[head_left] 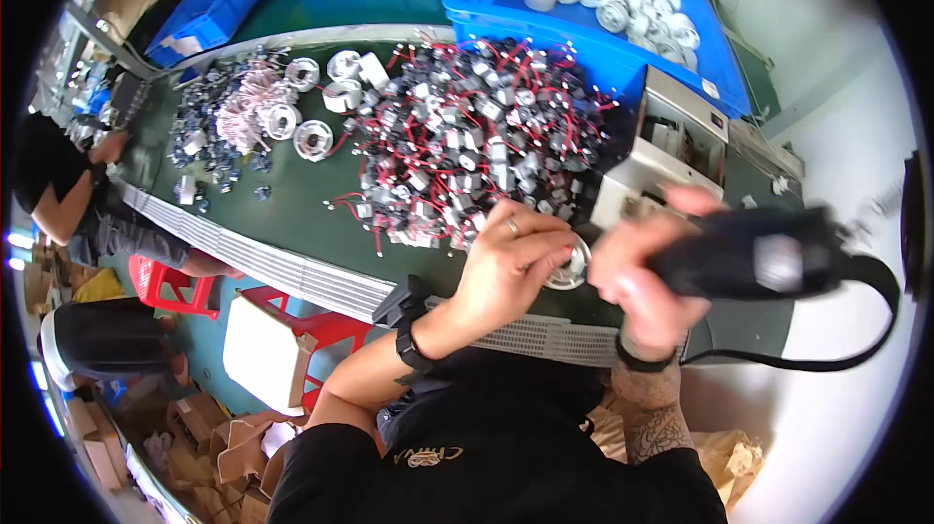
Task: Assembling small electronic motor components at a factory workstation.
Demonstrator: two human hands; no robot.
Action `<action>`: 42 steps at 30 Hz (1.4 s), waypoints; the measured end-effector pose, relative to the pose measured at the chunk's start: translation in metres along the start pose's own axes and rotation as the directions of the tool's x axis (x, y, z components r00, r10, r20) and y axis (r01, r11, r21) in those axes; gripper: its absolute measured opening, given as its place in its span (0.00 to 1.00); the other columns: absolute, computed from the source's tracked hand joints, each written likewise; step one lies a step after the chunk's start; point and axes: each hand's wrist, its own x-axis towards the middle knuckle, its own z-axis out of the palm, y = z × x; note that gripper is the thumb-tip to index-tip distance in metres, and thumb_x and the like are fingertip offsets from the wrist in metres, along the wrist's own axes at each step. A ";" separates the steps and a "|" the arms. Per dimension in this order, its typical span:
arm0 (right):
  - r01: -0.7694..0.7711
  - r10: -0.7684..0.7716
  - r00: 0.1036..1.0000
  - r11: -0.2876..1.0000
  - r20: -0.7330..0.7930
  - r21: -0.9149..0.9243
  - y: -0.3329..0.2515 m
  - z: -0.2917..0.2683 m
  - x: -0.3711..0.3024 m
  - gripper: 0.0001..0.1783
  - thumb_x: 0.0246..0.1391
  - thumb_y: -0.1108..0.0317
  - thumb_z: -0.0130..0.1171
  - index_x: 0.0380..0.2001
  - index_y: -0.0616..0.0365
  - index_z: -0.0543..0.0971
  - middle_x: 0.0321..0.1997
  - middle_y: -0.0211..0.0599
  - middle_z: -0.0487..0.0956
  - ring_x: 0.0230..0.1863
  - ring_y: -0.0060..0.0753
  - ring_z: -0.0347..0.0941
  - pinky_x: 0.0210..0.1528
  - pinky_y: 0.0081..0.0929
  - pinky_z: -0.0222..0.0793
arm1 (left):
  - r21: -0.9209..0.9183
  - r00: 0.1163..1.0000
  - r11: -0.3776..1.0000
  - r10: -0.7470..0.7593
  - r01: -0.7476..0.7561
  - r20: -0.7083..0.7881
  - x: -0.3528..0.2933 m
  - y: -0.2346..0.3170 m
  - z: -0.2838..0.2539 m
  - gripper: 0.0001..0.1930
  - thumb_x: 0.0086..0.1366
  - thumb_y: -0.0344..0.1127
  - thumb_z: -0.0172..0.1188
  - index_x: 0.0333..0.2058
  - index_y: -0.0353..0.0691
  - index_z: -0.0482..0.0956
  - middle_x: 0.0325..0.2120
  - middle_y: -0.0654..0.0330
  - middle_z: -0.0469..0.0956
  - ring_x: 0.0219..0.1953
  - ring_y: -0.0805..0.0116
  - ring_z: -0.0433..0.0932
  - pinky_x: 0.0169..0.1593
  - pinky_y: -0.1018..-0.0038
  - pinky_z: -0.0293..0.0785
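Note:
My left hand [511,266] is closed, thumb and fingers pinching the edge of a round white housing [568,269] at the table's front edge. Just right of it, my right hand [644,281] wraps round a black hand-held power tool [749,253]. Motion smears that hand and the tool, so its exact kind and tip cannot be made out. A black cord or strap [880,315] loops from its right end. Beyond my hands lies a big heap of small motor-like parts with red wires [467,135].
Several round white housings [312,141] and a pile of small dark parts [209,120] lie at left. A grey metal machine [671,135] stands at right. Behind is a blue crate [467,6] of white housings. A co-worker [58,174] sits far left, near red stools [156,281].

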 end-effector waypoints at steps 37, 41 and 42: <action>-0.207 0.229 0.961 0.967 -0.154 0.149 0.016 -0.069 -0.008 0.36 0.46 0.86 0.63 0.59 0.64 0.62 0.24 0.39 0.77 0.22 0.27 0.72 0.26 0.25 0.68 | 0.754 0.795 0.511 -0.202 -0.413 0.573 0.372 -0.207 0.032 0.32 0.54 0.45 0.68 0.58 0.47 0.75 0.48 0.38 0.77 0.47 0.41 0.80 0.51 0.56 0.78; -0.140 0.180 0.965 0.968 -0.192 0.206 0.016 -0.070 -0.008 0.37 0.46 0.87 0.62 0.59 0.67 0.61 0.25 0.36 0.77 0.21 0.24 0.71 0.25 0.22 0.67 | 0.468 0.932 0.823 0.187 -0.321 0.310 0.348 -0.119 0.008 0.31 0.57 0.44 0.68 0.59 0.46 0.72 0.41 0.41 0.78 0.39 0.45 0.81 0.48 0.59 0.78; -0.114 0.159 0.968 0.968 -0.196 0.222 0.014 -0.069 -0.007 0.37 0.46 0.87 0.61 0.60 0.68 0.60 0.25 0.37 0.77 0.21 0.24 0.71 0.25 0.23 0.67 | 0.419 0.948 0.853 0.254 -0.312 0.190 0.321 -0.081 -0.005 0.30 0.57 0.41 0.68 0.58 0.43 0.71 0.38 0.44 0.79 0.37 0.47 0.81 0.47 0.60 0.78</action>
